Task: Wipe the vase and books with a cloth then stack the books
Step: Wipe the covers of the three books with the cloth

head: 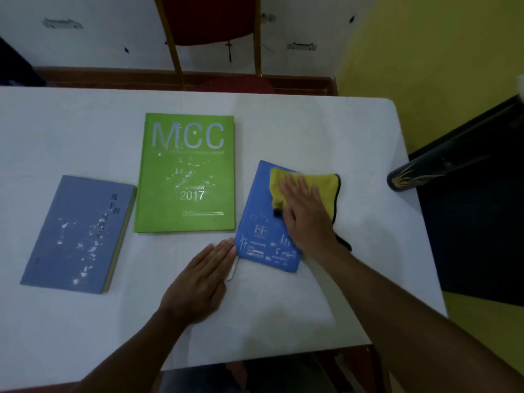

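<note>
Right of centre, my right hand (307,215) lies flat, fingers straight, pressing the yellow cloth (329,188) onto the small blue book (261,222). My left hand (198,282) rests open on the white table (312,131), fingertips touching that book's lower-left corner. Speckled with white bits, the green MCC book (185,171) sits mid-frame and the grey-blue book (76,234) at left. The dark vase (425,171) is at the right edge.

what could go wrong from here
1. The vase sits right at the table's right edge, near the right hand pressing the cloth; a wide stroke might knock it off.
2. White specks lie on the green book and the grey book; stacking before wiping would likely trap them between covers.
</note>
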The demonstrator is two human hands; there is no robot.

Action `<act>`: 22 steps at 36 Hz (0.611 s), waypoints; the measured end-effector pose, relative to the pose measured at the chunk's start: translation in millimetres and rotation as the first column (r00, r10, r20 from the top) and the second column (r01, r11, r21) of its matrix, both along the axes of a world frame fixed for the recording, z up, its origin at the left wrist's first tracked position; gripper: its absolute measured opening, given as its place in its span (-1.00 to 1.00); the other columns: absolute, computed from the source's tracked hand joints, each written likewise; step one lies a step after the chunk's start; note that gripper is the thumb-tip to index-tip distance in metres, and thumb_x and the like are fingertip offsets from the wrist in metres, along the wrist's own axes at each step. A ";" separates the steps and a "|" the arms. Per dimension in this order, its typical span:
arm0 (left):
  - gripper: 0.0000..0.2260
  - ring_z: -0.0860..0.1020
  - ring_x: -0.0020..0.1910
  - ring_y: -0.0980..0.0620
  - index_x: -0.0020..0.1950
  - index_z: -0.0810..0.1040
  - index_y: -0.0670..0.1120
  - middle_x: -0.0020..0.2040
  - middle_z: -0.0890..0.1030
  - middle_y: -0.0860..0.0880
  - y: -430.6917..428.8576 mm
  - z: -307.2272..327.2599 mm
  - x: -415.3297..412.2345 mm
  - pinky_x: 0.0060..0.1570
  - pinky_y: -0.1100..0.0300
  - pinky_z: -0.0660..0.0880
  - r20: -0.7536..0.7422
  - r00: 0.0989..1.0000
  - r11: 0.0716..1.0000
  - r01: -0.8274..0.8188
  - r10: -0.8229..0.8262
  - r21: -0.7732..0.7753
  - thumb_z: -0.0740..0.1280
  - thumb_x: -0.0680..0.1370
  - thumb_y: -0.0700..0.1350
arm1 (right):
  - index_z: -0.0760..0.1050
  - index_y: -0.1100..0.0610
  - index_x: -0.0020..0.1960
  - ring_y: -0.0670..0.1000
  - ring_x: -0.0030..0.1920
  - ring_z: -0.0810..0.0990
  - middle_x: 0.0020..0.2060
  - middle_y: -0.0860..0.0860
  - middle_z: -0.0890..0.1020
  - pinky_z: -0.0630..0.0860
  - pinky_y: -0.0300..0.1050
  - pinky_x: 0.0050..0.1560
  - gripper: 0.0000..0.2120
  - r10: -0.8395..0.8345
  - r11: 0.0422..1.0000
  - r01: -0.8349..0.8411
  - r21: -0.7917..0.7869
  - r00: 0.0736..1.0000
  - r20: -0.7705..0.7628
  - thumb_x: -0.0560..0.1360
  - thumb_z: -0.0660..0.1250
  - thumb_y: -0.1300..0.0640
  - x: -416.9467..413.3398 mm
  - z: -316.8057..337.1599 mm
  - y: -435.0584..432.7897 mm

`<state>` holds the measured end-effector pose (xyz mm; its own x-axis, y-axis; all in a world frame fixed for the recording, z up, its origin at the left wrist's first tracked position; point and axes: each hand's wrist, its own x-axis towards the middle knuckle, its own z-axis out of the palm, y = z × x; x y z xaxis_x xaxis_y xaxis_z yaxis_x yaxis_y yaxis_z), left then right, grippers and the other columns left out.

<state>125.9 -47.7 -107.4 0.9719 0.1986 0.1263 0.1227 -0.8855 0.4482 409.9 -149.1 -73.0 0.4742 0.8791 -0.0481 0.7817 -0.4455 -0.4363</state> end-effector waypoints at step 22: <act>-0.47 0.35 0.47 -0.01 0.56 0.40 -0.14 0.50 0.46 -0.12 22.7 30.3 -30.2 0.53 0.38 0.08 -0.141 0.956 0.892 -0.290 0.256 -0.347 0.11 0.57 -0.16 | 0.58 0.25 -0.04 0.15 -0.18 0.64 -0.22 0.15 0.66 0.51 -0.14 -0.17 -0.50 -0.461 0.795 0.552 0.253 0.820 -0.339 0.65 0.09 -0.14 -120.2 23.9 -31.3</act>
<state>95.7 -25.0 -77.0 0.8764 0.4731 -0.0894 0.3910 -0.5908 0.7057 289.8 -180.4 -49.1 0.8664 0.4991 0.0180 0.3285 -0.5424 -0.7732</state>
